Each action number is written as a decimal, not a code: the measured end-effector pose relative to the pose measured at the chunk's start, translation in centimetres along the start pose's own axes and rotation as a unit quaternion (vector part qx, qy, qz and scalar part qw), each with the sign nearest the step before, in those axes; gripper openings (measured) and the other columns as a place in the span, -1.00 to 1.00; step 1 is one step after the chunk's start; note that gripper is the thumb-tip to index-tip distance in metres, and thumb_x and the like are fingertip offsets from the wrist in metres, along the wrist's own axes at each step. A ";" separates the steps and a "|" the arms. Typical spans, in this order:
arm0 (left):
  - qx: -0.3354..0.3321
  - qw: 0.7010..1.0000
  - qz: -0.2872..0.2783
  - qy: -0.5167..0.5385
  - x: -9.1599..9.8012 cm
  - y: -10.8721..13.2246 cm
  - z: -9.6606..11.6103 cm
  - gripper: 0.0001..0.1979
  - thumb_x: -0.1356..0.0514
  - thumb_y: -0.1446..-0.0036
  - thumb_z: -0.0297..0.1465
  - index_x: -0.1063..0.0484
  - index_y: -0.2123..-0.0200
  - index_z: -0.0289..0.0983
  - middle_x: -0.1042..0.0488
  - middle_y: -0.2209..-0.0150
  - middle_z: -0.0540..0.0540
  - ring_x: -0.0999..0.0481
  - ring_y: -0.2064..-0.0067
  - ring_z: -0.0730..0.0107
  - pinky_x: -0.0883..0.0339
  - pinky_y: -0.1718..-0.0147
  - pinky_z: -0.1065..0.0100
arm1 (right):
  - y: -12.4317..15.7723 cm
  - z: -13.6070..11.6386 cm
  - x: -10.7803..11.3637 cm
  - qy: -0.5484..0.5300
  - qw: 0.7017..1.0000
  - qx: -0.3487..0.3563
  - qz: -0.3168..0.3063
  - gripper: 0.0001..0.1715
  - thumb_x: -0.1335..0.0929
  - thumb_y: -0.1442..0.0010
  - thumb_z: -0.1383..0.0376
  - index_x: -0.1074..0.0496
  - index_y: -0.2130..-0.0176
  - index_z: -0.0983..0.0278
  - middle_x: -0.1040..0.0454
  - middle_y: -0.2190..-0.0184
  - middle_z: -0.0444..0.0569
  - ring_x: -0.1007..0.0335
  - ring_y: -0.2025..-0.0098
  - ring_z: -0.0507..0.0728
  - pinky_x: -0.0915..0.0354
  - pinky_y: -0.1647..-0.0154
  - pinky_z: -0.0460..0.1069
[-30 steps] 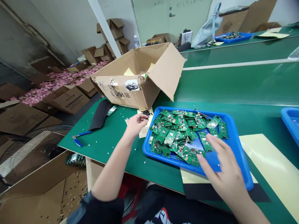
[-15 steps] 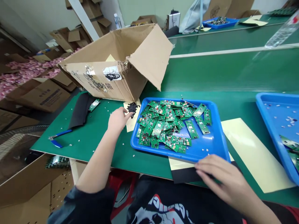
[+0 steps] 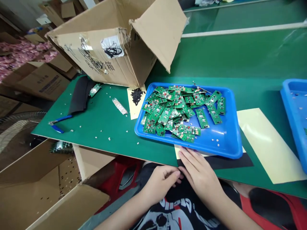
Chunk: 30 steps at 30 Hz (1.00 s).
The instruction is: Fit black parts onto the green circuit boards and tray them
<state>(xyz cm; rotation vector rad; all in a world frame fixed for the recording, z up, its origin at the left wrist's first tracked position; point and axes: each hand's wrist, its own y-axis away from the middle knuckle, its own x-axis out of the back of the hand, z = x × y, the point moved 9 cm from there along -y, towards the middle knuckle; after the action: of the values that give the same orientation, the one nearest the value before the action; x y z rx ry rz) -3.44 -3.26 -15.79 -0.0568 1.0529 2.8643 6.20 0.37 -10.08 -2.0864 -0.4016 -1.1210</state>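
My left hand [image 3: 161, 180] is at the table's front edge, thumb and fingers curled together; whatever they pinch is hidden. Beside it, my right hand [image 3: 198, 169] lies with long fingers stretched over the left end of a black sheet [image 3: 230, 161] with pale yellow backing. The hands meet near the sheet's corner. Just beyond them, a blue tray [image 3: 226, 145] holds a heap of small green circuit boards [image 3: 165, 115]. A pile of small black strips [image 3: 136, 95] rests on a yellow paper [image 3: 134, 112] left of the tray.
Blue-handled cutters [image 3: 59, 124], black sheets [image 3: 80, 95] and a clear, silvery strip [image 3: 119, 106] lie on the left. A large open carton [image 3: 96, 54] stands behind. At right are a yellow sheet [image 3: 271, 147] and another blue tray [image 3: 294, 118]. An open box [image 3: 69, 207] sits below the table's left edge.
My left hand has left the pile of black strips and come back to the table's front edge. My right hand has moved left along the black sheet. The view has tilted down.
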 end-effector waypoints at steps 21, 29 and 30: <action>-0.175 0.978 0.076 -0.088 -0.2 0.7 3.0 -0.87 -0.14 -0.05 -0.41 -0.48 0.44 -0.29 -0.46 0.47 -0.05 -0.41 0.43 0.44 -0.30 0.40 0.45 | -1.5 0.8 2.5 -0.193 0.978 0.002 -0.083 -0.79 -0.24 -0.32 0.40 -0.46 0.25 0.27 -0.55 0.33 -0.02 -0.46 0.31 0.10 -0.43 0.31 0.00; -0.118 0.987 0.060 -0.093 -0.3 0.5 2.1 -0.85 -0.10 -0.06 -0.36 -0.38 0.46 -0.30 -0.46 0.53 -0.04 -0.46 0.49 0.44 -0.34 0.48 0.47 | -1.9 1.2 2.0 -0.274 0.957 -0.013 -0.094 -0.81 -0.28 -0.26 0.43 -0.47 0.29 0.23 -0.55 0.35 -0.03 -0.47 0.33 0.10 -0.41 0.31 0.00; -0.110 0.988 0.061 -0.091 -0.3 0.4 1.9 -0.85 -0.10 -0.06 -0.35 -0.37 0.46 -0.29 -0.46 0.53 -0.04 -0.47 0.49 0.43 -0.36 0.48 0.46 | -1.9 1.4 2.0 -0.289 0.952 -0.023 -0.094 -0.82 -0.30 -0.25 0.43 -0.48 0.30 0.22 -0.55 0.34 -0.04 -0.48 0.32 0.10 -0.42 0.31 0.00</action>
<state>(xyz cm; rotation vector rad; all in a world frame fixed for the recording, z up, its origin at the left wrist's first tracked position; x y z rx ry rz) -3.16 -2.35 -14.05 0.2581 0.7279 3.0122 7.04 2.58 -8.11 -2.4385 -0.8733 -0.5952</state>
